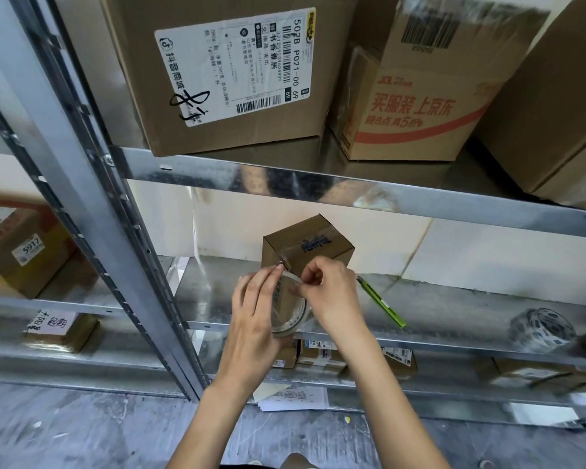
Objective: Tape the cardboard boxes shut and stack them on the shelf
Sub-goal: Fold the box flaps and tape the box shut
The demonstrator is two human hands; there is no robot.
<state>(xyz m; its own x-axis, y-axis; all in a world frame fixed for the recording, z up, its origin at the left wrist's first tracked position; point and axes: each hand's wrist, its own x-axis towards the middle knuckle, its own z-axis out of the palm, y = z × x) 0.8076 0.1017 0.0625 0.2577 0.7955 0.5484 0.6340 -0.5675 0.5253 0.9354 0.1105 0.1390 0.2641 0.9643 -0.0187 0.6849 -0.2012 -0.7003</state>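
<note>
- While a small cardboard box (308, 243) stands on the middle metal shelf (454, 299) at the centre of the frame, a roll of clear tape (290, 306) is held just in front of it, low against its near face.
- The roll is gripped by the left hand (254, 309), whose fingers are curled round its left side.
- The upper rim of the roll is pinched by the right hand (332, 292), thumb and forefinger closed at the tape's edge; whether a loose end is being lifted cannot be told.
- Clear tape is seen across the top of the small box, over dark printed characters.
- A green utility knife (383, 303) is laid on the same shelf, just right of the right hand.
- A printed tape roll (542, 330) is seen, blurred, at the far right of that shelf.
- On the upper shelf, at the top of the frame, a large labelled box (224, 72) is set at the left, a red-printed box (416, 110) beside it at the right, with another carton stacked on that one.
- Smaller parcels (322, 353) are seen on the lower shelf beneath the hands.
- Papers (291, 397) are lying at the bottom centre, near the grey floor.
</note>
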